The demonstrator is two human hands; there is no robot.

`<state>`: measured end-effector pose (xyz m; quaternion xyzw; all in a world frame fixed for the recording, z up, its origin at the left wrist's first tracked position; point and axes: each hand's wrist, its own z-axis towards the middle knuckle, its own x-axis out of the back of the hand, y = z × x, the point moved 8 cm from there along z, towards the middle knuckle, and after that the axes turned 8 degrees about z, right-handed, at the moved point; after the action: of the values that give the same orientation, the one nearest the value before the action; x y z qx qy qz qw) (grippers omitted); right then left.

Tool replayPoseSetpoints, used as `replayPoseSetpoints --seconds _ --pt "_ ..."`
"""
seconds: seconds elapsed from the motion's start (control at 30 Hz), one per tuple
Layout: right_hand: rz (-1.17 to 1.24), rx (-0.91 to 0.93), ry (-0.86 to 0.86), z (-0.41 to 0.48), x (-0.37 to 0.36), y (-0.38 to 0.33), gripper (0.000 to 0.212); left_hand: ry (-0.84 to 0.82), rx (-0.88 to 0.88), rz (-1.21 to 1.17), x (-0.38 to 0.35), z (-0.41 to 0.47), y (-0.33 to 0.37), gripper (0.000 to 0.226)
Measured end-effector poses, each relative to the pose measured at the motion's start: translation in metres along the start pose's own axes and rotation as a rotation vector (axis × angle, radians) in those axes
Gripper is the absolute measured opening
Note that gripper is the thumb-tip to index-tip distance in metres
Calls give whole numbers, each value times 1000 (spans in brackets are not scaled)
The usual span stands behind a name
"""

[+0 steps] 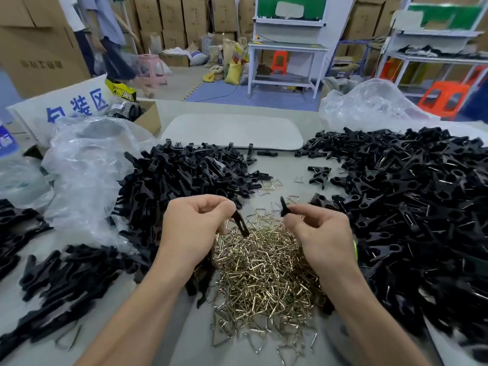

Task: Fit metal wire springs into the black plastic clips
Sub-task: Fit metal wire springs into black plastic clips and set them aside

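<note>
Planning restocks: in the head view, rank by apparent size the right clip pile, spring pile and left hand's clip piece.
1. right clip pile
2. spring pile
3. clip piece, pinched by left hand

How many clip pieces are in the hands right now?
2. Left clip piece pinched in the left hand, angled down over the wire springs; right clip piece pinched in the right hand, sticking up. More may hide under the left palm.

black clips [184, 175] heaped either side, wire springs [266, 265] between
</note>
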<state>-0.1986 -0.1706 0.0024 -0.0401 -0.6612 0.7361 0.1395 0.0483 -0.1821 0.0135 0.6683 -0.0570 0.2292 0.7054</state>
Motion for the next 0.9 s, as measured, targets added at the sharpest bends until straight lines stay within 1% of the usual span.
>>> replayPoseSetpoints --seconds 0.07,0.1,0.13,0.2,0.23,0.3,0.4,0.43,0.53,0.67,0.8,0.9 --pt "148 -60 -79 0 -8 -2 21 -49 59 -132 -8 0 -4 14" --pt "247 -88 -126 1 -13 -2 16 -71 75 -195 -12 -1 -5 16" --pt "349 -133 -168 0 -18 -5 5 -92 85 -253 -15 -2 -5 18" --pt "432 -192 -217 -3 -25 -1 19 -128 94 -332 -20 -2 -4 19" --pt "408 -200 -228 -3 -26 2 17 -139 96 -356 -22 -2 -4 17" --pt "362 -192 -228 -3 -27 4 3 -150 96 -381 -25 -2 -4 10" --pt "277 -127 -202 -2 -25 3 31 -154 86 -366 -31 -3 -4 8" --pt "240 -91 -188 0 -24 3 36 -164 77 -358 -34 -4 -2 7" --pt "144 -36 -181 -2 -26 1 23 -223 28 -336 -41 -6 2 8" --pt "148 -81 -263 -6 -36 7 10 -236 -39 -329 -45 -7 6 12" --pt "156 -106 -254 -5 -36 10 11 -175 -55 -355 -45 -9 7 16" --pt "175 -51 -202 -4 -34 5 12 -171 -62 -337 -49 -11 8 19"
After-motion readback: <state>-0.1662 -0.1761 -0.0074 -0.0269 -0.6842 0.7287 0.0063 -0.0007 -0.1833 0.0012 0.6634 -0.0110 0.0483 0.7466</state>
